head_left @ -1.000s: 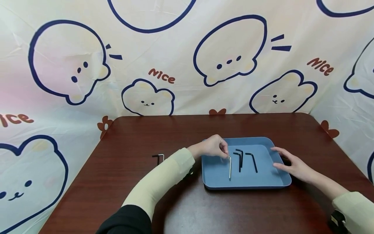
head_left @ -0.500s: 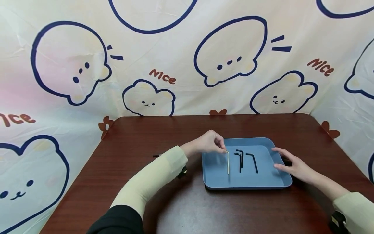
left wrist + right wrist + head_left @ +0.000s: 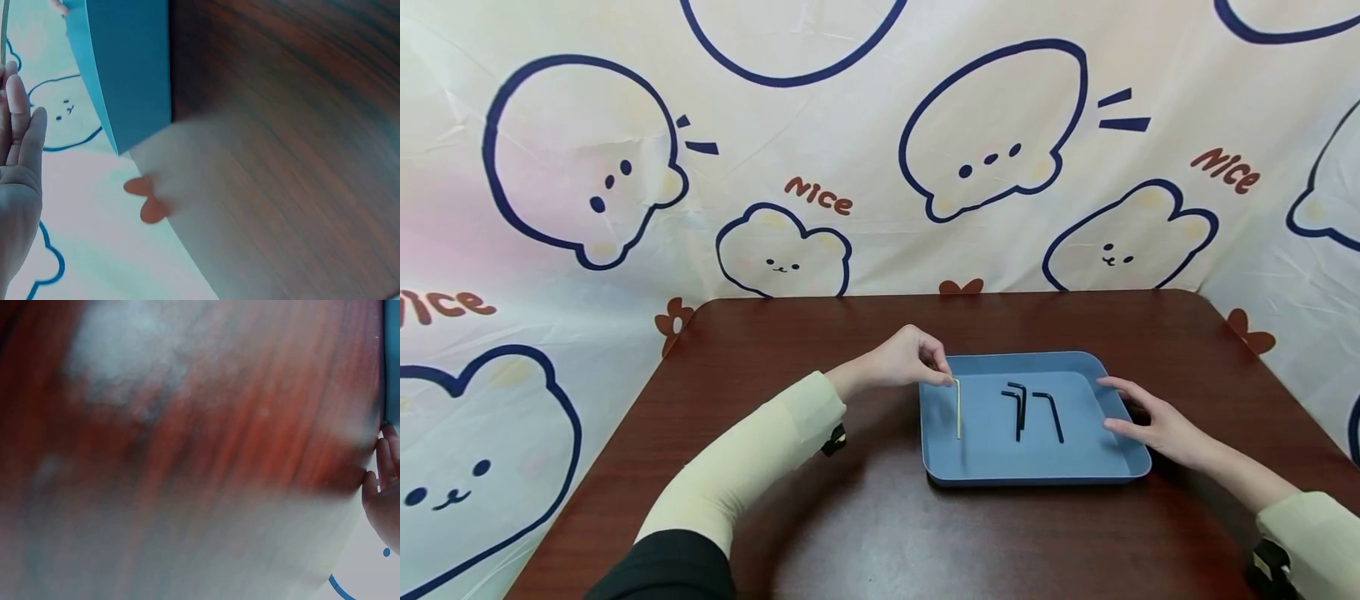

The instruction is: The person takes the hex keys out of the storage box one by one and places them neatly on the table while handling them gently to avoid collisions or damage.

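My left hand [image 3: 906, 360] pinches a shiny, pale gold hex key [image 3: 958, 410] by its short end. Its long arm hangs straight down over the left part of the blue tray [image 3: 1112, 467]. Several black hex keys lie in the middle of the tray, one black hex key [image 3: 1048, 417] a little apart from the others. My right hand [image 3: 1157, 425] touches the tray's right rim, fingers and thumb spread and fairly straight. In the left wrist view my left hand [image 3: 19, 169] shows at the left edge; in the right wrist view my right hand [image 3: 386, 494] is at the right edge.
The tray stands on a dark brown wooden table [image 3: 1000, 542]. My left forearm crosses the table from the front left. A pale cloth [image 3: 865, 142] with cartoon drawings hangs behind and at both sides.
My left hand has moved left and slightly back, carrying the gold hex key away from the black ones. Its sleeve now covers the hex keys seen earlier on the table. My right hand stays put.
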Motion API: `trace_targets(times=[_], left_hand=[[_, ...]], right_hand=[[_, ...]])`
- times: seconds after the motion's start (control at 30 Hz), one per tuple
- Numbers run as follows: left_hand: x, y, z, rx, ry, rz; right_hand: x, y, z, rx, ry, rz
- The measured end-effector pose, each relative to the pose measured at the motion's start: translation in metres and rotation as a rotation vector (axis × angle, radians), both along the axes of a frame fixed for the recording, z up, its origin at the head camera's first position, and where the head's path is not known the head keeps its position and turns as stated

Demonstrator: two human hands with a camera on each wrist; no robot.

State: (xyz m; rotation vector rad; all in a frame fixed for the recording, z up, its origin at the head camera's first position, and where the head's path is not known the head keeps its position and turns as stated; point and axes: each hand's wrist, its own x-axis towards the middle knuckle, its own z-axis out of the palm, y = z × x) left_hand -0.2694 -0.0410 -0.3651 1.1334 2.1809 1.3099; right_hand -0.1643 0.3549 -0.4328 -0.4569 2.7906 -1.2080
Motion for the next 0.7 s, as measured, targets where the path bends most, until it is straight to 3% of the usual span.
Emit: trace_targets(times=[0.43,0.7], left_hand=[[0.001,-0.043,-0.001,0.003,0.018,0.141],[0.0,-0.072,-0.002,0.017,-0.036,0.193]], right_hand=[[0.0,0.0,0.001,0.003,0.008,0.0],[0.0,-0.002,0.001,0.015,-0.001,-0.006]])
